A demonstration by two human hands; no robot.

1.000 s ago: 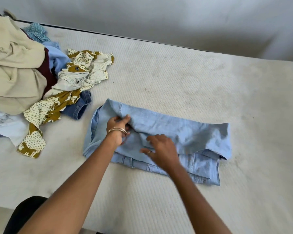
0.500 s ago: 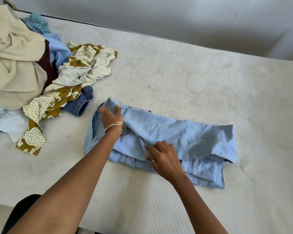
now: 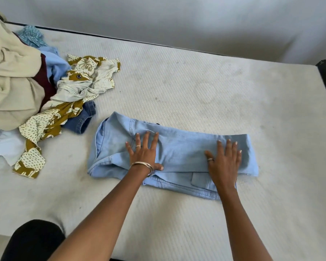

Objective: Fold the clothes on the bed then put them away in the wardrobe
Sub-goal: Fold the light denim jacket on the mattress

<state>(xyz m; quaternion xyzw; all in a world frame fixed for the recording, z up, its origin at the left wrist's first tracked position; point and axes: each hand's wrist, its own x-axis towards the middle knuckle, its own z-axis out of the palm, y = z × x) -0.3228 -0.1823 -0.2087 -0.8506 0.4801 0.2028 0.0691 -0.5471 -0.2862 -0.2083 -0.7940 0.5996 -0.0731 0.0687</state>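
At far left we see a heap (image 3: 17, 76) of unfolded clothes on the bed (image 3: 196, 87), a mustard print top (image 3: 68, 102) trailing off its right side. Near the middle lies the denim (image 3: 183, 147), folded into a long band whose long axis runs left to right, its far end tilting slightly toward us. Our left hand (image 3: 144, 151) lies flat on its left half, fingers spread; our right hand (image 3: 224, 161) presses the right half, fingers straight and nearly together.
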